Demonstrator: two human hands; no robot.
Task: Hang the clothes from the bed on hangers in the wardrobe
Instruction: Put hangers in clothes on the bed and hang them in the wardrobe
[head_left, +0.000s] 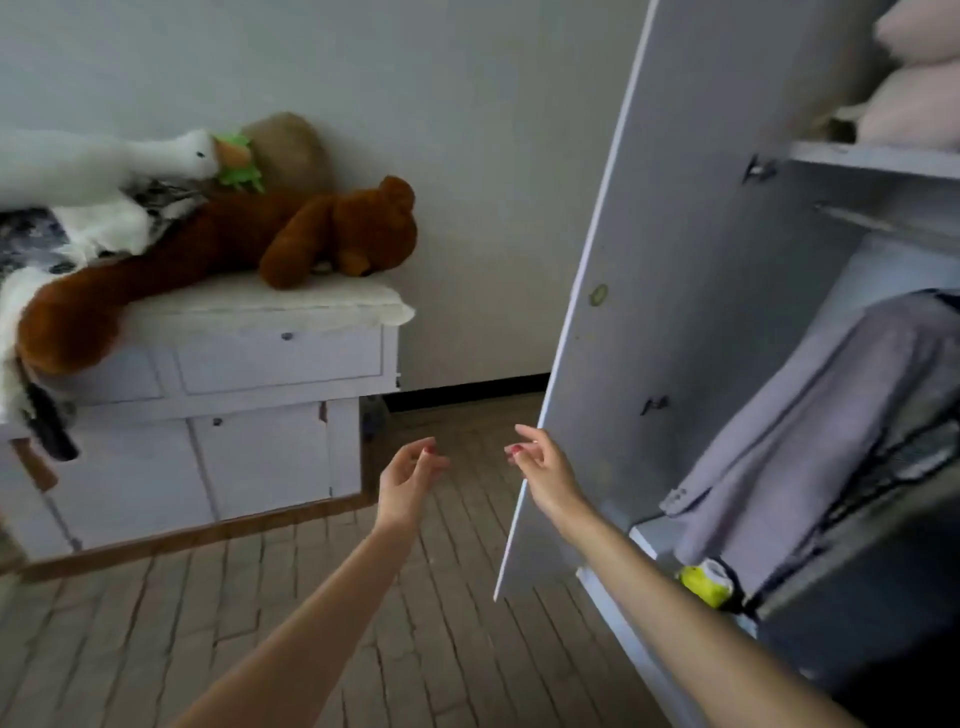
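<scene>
Both forearms are reaching forward over the wooden floor (322, 597), the left hand (408, 475) and right hand (545, 467) loosely open with fingers curled, holding nothing. Just beside the right hand, the open wardrobe door (675, 291) is standing with its edge towards the camera. Inside the wardrobe (883, 161), a grey garment (810, 426) is already hanging beneath the rail (878, 223), and folded pale bedding (919, 98) is sitting on the upper shelf. No bed and no clothes waiting to be hung are showing here. Plush toys, a brown bear (343, 234) and a white goose (104, 161), are lying across the top of the white cabinet (249, 395) by the wall. Judging from the empty hands, one garment is done, and the next move calls for going to the bed for another.
</scene>
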